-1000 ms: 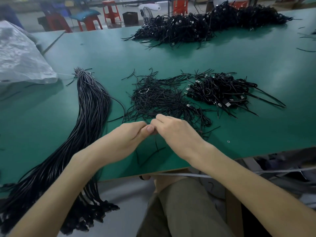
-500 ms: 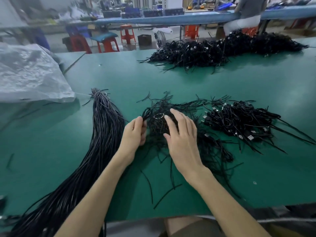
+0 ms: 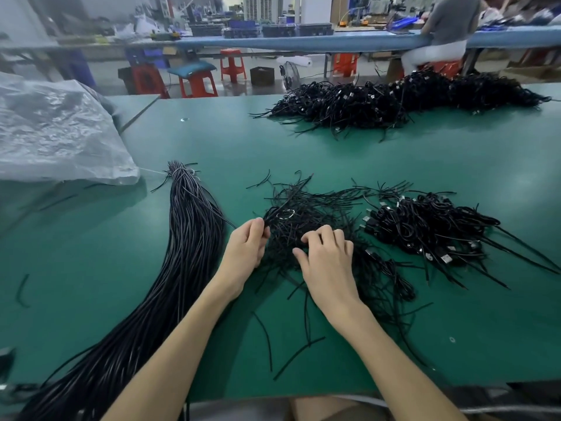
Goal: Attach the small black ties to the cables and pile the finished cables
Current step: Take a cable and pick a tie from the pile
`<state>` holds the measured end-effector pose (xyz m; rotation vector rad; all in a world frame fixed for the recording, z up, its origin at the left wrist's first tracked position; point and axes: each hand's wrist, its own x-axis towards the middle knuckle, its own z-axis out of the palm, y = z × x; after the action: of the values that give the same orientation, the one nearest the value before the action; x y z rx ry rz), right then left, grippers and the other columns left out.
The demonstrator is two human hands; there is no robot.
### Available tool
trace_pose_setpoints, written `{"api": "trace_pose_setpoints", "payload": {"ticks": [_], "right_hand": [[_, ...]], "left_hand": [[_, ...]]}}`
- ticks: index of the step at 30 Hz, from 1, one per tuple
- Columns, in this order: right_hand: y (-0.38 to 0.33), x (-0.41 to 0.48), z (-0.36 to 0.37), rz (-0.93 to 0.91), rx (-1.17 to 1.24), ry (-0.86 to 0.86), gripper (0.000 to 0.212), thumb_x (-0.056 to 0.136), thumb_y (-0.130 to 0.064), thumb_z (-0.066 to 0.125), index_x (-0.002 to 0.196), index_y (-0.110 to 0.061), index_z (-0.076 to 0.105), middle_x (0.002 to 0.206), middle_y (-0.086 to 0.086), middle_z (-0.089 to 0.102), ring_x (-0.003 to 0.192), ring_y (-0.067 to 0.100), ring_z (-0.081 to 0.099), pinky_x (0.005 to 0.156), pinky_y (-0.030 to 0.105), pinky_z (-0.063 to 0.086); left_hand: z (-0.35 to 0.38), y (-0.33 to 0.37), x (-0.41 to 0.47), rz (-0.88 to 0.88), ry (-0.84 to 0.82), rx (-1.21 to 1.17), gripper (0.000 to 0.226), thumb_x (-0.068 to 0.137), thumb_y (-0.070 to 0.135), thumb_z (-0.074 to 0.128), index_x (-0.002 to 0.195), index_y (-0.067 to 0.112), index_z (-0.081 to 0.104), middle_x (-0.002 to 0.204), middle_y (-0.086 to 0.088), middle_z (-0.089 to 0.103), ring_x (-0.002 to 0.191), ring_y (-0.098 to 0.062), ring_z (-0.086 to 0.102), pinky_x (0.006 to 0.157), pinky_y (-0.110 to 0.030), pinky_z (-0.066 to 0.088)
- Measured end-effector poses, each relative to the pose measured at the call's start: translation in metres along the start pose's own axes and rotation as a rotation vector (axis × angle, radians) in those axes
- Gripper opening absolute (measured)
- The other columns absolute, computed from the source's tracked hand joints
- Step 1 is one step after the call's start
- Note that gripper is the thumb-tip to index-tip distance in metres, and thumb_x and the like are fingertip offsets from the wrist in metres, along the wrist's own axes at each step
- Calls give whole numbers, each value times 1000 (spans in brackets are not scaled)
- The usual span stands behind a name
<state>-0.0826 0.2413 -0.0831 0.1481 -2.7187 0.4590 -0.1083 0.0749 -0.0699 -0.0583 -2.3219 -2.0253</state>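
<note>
Head: left hand (image 3: 246, 250) pinches ties (image 3: 306, 218) (black).

I can read no text, label, brand or number from where I sit, and the dark marks on the red stool (image 3: 145, 79) beyond my table (image 3: 394, 165) are too blurred.

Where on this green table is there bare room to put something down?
Free: the wide strip between the far cable heap and the near piles; the patch left of the long cable bundle, below the plastic sheet; the near right corner. Crowded: the middle, with loose ties and finished cables side by side.
</note>
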Motion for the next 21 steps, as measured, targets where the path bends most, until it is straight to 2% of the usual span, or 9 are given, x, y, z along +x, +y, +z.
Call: {"api": "trace_pose_setpoints", "payload": {"ticks": [11,17,21], "right_hand": [[-1,3,-8,75,133,-24,11,104,-29,56,106,-22,65,108,-5,56,108,19,45,94,34,32],[1,3,-10,115,206,55,15,104,-28,55,104,-18,66,108,-5,57,108,18,43,95,32,29],[3,4,-14,219,373,170,14,105,-27,54,99,-17,61,102,-6,54,102,15,44,93,28,28]], "left_hand": [[2,5,-6,7,-5,53,37,111,29,39,84,10,54,56,11,35,47,-8,27,43,-20,24],[3,4,-5,21,-5,66,37,111,30,38,83,11,54,56,13,36,46,-7,28,43,-19,26],[3,4,-5,20,-8,76,38,112,29,36,83,11,53,55,13,36,47,-6,27,44,-19,26]]}}
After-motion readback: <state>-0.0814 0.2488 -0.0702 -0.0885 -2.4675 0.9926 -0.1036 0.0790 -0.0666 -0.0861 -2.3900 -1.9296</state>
